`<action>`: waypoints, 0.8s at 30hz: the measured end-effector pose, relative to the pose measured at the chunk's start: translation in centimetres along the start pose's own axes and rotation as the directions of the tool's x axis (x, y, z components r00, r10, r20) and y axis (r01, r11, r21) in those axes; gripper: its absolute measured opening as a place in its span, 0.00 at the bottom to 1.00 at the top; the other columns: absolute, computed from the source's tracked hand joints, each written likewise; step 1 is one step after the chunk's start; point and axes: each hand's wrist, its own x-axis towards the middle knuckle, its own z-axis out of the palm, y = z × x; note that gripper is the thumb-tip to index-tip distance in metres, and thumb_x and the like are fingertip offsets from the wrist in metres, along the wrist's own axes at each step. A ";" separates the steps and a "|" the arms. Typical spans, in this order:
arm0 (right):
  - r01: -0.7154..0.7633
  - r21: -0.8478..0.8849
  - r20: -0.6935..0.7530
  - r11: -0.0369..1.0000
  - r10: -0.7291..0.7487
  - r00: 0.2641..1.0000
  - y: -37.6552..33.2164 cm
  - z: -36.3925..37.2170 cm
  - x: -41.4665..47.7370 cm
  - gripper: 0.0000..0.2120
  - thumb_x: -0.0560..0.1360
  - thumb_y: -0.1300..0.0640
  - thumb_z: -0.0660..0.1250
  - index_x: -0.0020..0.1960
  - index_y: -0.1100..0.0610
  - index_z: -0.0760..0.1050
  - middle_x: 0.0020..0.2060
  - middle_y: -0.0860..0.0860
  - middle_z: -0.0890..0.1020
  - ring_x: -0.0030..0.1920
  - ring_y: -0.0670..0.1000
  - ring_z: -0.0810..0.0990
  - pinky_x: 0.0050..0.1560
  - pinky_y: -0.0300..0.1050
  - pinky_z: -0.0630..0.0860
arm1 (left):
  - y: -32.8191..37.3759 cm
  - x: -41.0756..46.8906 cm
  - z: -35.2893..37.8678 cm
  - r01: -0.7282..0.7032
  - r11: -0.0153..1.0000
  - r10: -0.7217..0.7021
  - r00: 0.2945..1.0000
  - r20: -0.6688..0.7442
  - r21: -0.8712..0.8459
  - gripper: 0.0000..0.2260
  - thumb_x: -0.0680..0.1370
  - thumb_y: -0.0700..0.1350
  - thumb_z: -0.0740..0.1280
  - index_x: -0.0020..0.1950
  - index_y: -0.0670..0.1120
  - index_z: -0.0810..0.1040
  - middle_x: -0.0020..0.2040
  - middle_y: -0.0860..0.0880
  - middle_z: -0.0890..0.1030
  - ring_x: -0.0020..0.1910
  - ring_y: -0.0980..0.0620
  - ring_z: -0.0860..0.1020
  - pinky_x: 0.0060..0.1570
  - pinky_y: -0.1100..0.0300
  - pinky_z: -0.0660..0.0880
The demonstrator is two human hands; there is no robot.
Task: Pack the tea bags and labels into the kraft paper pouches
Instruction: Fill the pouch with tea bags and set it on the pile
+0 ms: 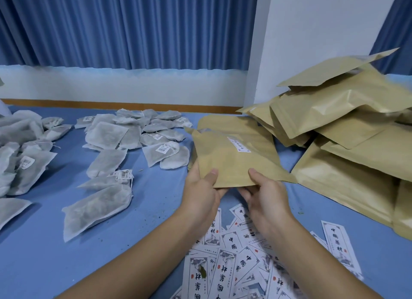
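Note:
A kraft paper pouch with a small white sticker is held above the blue table. My left hand grips its near left edge, thumb on top. My right hand grips the near right edge, thumb on top and fingers beneath. Grey-white tea bags lie scattered across the left and middle of the table, several with barcode tags. Printed paper labels with black characters are heaped at the near edge, under my forearms.
A tall pile of kraft pouches fills the right side against a white wall. More tea bags are heaped at the far left. The blue table cloth shows between the piles. Blue curtains hang behind.

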 end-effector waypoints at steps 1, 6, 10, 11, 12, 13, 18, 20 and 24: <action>0.016 0.050 0.001 0.999 -0.016 1.000 -0.6 0.1 -0.1 0.11 0.80 0.67 0.64 0.62 0.64 0.77 0.54 0.56 0.86 0.54 0.54 0.85 0.52 0.47 0.81 | 0.1 0.0 0.6 -0.022 1.000 0.021 0.999 0.032 0.013 0.18 0.85 0.33 0.54 0.72 0.46 0.71 0.64 0.42 0.81 0.62 0.43 0.81 0.64 0.45 0.76; 0.193 0.142 0.038 0.971 -0.200 0.979 -5.1 -0.6 -0.5 0.11 0.81 0.68 0.63 0.61 0.65 0.78 0.55 0.57 0.85 0.58 0.54 0.84 0.51 0.44 0.82 | 0.0 1.0 5.2 -0.123 0.992 0.124 0.971 0.205 -0.015 0.17 0.84 0.33 0.55 0.66 0.47 0.75 0.60 0.45 0.83 0.59 0.48 0.82 0.53 0.54 0.81; 0.339 0.202 0.042 0.919 -0.354 0.934 -10.2 -2.8 0.5 0.09 0.81 0.68 0.63 0.57 0.64 0.79 0.53 0.56 0.86 0.56 0.52 0.85 0.53 0.45 0.82 | -1.0 2.3 10.5 -0.161 0.987 0.142 0.911 0.388 0.018 0.15 0.84 0.34 0.56 0.64 0.49 0.76 0.58 0.49 0.84 0.58 0.52 0.82 0.51 0.59 0.80; 0.376 0.199 0.026 0.905 -0.388 0.921 -11.4 -3.6 0.9 0.09 0.81 0.68 0.63 0.59 0.64 0.79 0.54 0.56 0.86 0.56 0.52 0.85 0.53 0.45 0.82 | -1.4 2.9 11.9 -0.164 0.986 0.135 0.897 0.420 0.033 0.15 0.84 0.35 0.56 0.63 0.49 0.76 0.58 0.49 0.84 0.58 0.53 0.82 0.51 0.59 0.80; 0.410 0.189 0.007 0.892 -0.418 0.908 -12.5 -4.4 1.4 0.11 0.81 0.67 0.63 0.61 0.65 0.77 0.55 0.57 0.85 0.57 0.53 0.84 0.54 0.46 0.82 | -1.8 3.5 13.2 -0.163 0.985 0.119 0.889 0.442 0.063 0.14 0.84 0.35 0.57 0.62 0.49 0.76 0.57 0.49 0.84 0.57 0.52 0.82 0.50 0.58 0.80; 0.437 0.165 -0.013 0.884 -0.441 0.898 -13.5 -5.3 2.0 0.12 0.81 0.67 0.63 0.64 0.67 0.76 0.57 0.58 0.84 0.58 0.54 0.84 0.55 0.48 0.82 | -2.3 4.3 14.5 -0.160 0.980 0.089 0.889 0.449 0.121 0.13 0.84 0.36 0.58 0.61 0.50 0.76 0.58 0.48 0.83 0.57 0.51 0.82 0.49 0.57 0.81; 0.371 -0.262 -0.238 0.891 -0.432 0.870 -17.0 -9.1 5.1 0.08 0.81 0.56 0.67 0.51 0.62 0.75 0.41 0.56 0.81 0.36 0.52 0.82 0.31 0.43 0.76 | -5.0 8.2 19.4 -0.076 0.741 -0.167 0.941 0.293 0.668 0.04 0.83 0.46 0.63 0.51 0.47 0.75 0.35 0.47 0.81 0.23 0.53 0.74 0.22 0.65 0.65; 0.316 -0.276 -0.305 0.908 -0.394 0.867 -17.5 -10.1 6.5 0.09 0.81 0.54 0.67 0.48 0.60 0.74 0.33 0.53 0.77 0.26 0.48 0.76 0.25 0.40 0.70 | -6.2 10.1 20.7 0.023 0.707 -0.264 0.936 0.233 0.707 0.09 0.82 0.46 0.65 0.42 0.47 0.71 0.28 0.49 0.73 0.19 0.55 0.65 0.20 0.67 0.57; 0.329 0.106 -0.264 0.938 -0.293 0.919 -19.8 -10.2 9.3 0.03 0.81 0.66 0.64 0.51 0.66 0.73 0.38 0.57 0.81 0.31 0.50 0.82 0.31 0.37 0.78 | -7.1 12.6 24.5 0.289 0.890 -0.374 0.904 0.205 0.352 0.05 0.80 0.39 0.68 0.45 0.40 0.76 0.33 0.46 0.78 0.26 0.54 0.78 0.23 0.65 0.73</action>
